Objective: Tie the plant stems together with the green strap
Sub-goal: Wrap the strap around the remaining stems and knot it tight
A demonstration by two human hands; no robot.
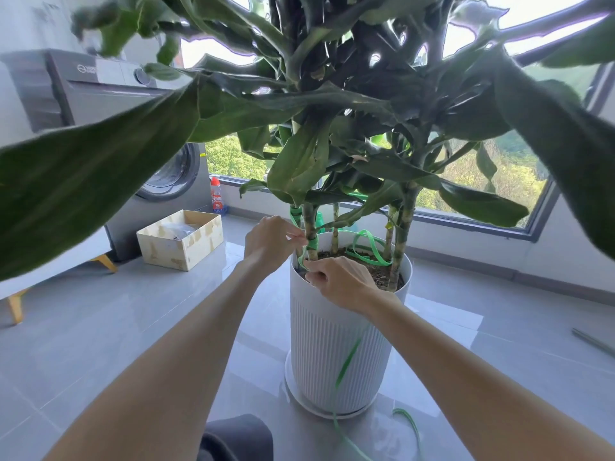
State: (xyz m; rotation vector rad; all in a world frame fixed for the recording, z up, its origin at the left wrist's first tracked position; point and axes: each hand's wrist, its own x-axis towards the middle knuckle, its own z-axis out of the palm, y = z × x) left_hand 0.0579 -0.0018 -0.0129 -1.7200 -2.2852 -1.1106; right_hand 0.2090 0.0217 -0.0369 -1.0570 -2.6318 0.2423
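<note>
Nearest, your two bare forearms reach forward over the grey tile floor [133, 327] toward the white ribbed pot [332, 344], which stands on a round saucer [299, 399]. Your right hand [342, 282] sits at the pot's near rim, fingers pinched closed on the green strap [347, 364]; a loose length drops from it down the pot's front and trails across the floor. Your left hand [271, 241], a little higher and to the left, pinches the strap just beside the left stem [311, 224], where green wraps already circle it at two heights. More strap lies in loose loops on the soil [379, 272] between the stems. Other stems [404, 234] rise well apart on the pot's right side. Left of the pot, an open cardboard box [181, 239] rests on the floor. Behind it stands a grey washing machine [156, 174], with a red-capped bottle [218, 196] near the window sill. Beyond, broad dark leaves [100, 168] spread across the window [482, 181].
</note>
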